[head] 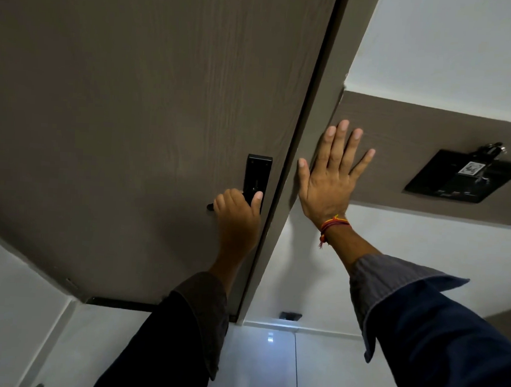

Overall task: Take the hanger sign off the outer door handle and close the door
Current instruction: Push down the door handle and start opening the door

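door: grey-brown woodgrain, fills upper left, lies against the frame on its right edge, only a thin dark seam between them
handle: black lever, mostly hidden by the left hand, only its tip shows left of the knuckles
lock plate: black, upright, near door edge, just above the handle
sign: not seen anywhere in view
left hand: fingers curled tight round the handle, thumb up on the lock plate, dark sleeve
right hand: fingers spread wide and flat, palm pressed on the frame and the brown wall panel, holds nothing; red-orange thread band on wrist, blue sleeve
switch plate: black, on the panel, right of right hand, well apart
floor: pale glossy tiles, small light glare
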`<state>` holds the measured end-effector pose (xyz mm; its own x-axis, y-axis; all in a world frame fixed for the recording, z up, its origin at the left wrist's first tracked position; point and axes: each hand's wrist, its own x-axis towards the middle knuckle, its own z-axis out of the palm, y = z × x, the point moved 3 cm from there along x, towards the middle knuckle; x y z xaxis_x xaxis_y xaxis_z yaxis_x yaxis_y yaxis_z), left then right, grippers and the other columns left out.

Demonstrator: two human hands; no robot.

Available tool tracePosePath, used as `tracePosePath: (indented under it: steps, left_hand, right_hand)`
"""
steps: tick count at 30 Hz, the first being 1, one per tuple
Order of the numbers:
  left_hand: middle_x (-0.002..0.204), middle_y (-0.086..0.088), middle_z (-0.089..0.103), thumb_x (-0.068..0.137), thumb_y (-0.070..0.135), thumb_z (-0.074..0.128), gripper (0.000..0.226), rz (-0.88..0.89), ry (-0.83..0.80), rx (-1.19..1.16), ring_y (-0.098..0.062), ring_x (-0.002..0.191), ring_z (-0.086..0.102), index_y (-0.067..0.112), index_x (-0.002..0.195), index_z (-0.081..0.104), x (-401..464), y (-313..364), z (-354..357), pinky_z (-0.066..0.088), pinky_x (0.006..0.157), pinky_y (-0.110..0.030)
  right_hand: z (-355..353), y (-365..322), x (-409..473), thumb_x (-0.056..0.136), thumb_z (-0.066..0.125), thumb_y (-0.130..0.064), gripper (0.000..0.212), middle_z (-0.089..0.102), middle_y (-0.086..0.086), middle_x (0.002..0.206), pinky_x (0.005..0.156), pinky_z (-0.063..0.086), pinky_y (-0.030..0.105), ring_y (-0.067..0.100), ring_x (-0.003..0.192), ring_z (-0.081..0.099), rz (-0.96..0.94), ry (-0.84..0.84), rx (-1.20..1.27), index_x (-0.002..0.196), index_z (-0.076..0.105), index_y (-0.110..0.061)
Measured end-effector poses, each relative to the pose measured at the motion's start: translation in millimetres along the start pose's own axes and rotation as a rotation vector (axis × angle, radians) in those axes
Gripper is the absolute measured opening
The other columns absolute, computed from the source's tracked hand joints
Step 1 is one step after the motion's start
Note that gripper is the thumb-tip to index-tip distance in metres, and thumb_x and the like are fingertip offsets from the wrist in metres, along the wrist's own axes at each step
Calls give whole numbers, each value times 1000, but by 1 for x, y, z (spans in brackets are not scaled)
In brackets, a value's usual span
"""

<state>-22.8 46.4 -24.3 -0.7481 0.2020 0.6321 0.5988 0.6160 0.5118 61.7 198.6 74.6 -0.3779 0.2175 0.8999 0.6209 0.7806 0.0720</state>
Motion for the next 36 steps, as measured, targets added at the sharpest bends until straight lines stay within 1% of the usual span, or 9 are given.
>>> tracePosePath:
  steps: [3, 5, 9, 13, 18, 20, 25, 31, 36]
  left_hand:
    - [70, -9, 49, 103, 47, 39, 49, -65, -37, -97, -23, 70, 46, 6, 81, 53, -1, 2, 0, 47, 67, -37]
    - [71, -10, 51, 102, 49, 38, 51, -103, -53, -144, -24, 70, 48, 5, 81, 54, -1, 4, -2, 49, 67, -38]
    - [72, -14, 57, 99, 45, 44, 50, -213, -79, -219, -27, 72, 52, 0, 82, 59, -6, 10, -6, 52, 67, -42]
    - [72, -15, 59, 99, 44, 44, 51, -175, -98, -210, -29, 72, 54, -1, 83, 61, -13, 7, -16, 52, 66, -42]
    - [72, -11, 61, 101, 47, 42, 51, -74, -159, -133, -25, 74, 56, 4, 84, 62, -21, 0, -28, 51, 69, -41]
    - [74, -10, 61, 101, 51, 40, 53, -3, -187, -74, -25, 75, 56, 5, 85, 62, -19, -6, -35, 51, 71, -42]
    - [87, -8, 65, 100, 59, 31, 57, 187, -350, 190, -24, 87, 59, 11, 96, 61, -3, -6, -59, 50, 87, -40]
    - [106, -11, 69, 102, 58, 26, 61, 369, -452, 527, -26, 102, 61, 10, 110, 63, 9, 14, -93, 47, 94, -39]
    - [113, -15, 69, 102, 58, 30, 63, 323, -551, 617, -29, 108, 63, 6, 115, 63, 4, 29, -106, 47, 104, -42]
  right_hand:
    - [1, 1, 0, 108, 28, -54, 82, 7, 13, 170, 128, -18, 53, 20, 159, -29, 7, 8, -11, 162, -22, -18]
    - [0, 1, 0, 108, 28, -53, 82, 15, 14, 166, 128, -19, 53, 20, 158, -29, 13, 9, -11, 162, -22, -17]
    - [-1, 2, 1, 108, 28, -54, 82, 8, 4, 171, 128, -16, 53, 19, 158, -30, 1, 14, -36, 162, -23, -17]
    - [-5, 1, -1, 109, 29, -54, 84, 15, 14, 166, 127, -19, 53, 22, 159, -27, 3, -17, -42, 161, -23, -16]
    - [-14, 2, -1, 110, 32, -52, 83, 16, 14, 168, 128, -16, 52, 36, 156, 16, -42, -46, -18, 162, -20, -14]
    - [-20, 2, -1, 110, 32, -52, 81, 18, 14, 169, 129, -14, 53, 36, 156, 17, -42, -73, -18, 162, -16, -13]
    - [-36, -2, -1, 110, 33, -51, 72, 25, 14, 172, 128, 15, 62, 35, 159, 22, -10, -162, -28, 166, 14, -11]
    - [-52, -5, 1, 110, 32, -51, 71, 19, 13, 175, 130, 17, 60, 35, 162, 19, 18, -254, 14, 166, 15, -11]
    - [-63, -4, 4, 109, 29, -51, 73, 12, 12, 176, 131, 17, 60, 34, 163, 12, 22, -334, 66, 167, 11, -11]
